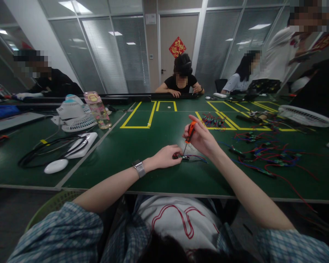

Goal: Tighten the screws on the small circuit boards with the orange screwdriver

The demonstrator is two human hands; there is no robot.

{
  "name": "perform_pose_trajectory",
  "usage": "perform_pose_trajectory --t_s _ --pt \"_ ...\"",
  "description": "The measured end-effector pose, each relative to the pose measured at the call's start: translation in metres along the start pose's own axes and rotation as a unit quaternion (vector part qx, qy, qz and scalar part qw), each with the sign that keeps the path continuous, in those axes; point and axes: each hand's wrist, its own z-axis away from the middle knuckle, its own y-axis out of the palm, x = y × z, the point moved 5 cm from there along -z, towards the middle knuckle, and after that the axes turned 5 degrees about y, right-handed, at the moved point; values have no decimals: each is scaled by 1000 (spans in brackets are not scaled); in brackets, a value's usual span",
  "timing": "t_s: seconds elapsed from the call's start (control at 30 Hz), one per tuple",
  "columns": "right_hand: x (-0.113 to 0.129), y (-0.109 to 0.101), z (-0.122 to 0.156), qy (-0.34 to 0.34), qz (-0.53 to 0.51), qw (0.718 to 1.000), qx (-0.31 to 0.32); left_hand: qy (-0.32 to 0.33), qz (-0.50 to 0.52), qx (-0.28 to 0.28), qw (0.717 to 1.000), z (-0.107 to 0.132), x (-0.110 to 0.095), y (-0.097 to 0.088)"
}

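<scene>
My right hand (201,135) is closed round the orange and black handle of a screwdriver (191,132). The screwdriver leans a little, with its thin shaft pointing down at a small circuit board with wires (185,157) on the green table. Resting on the tabletop, my left hand (168,156) has its fingers closed on the left end of that board, where some red and dark wire shows. Blue and red wires trail from the board to the right. Whether the tip touches a screw is too small to tell.
Several wired circuit boards (279,160) lie to the right, and a wire bundle (214,121) lies ahead. Yellow tape (135,127) marks the green table (142,182). On the left are a bottle (97,109), a white fan (76,117) and black cable (41,148). Other people sit around.
</scene>
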Motion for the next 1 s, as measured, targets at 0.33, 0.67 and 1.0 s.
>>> perform_pose_trajectory --t_s 0.33,0.67,1.0 --pt "3 -3 -1 5 -33 999 -16 2 -3 -3 1000 0 -1 -1" --pt "5 -9 -1 -12 -37 997 -68 -2 -11 2 1000 0 1 0" --pt "4 -4 -2 -8 -38 999 -30 -1 -3 -4 1000 0 2 0"
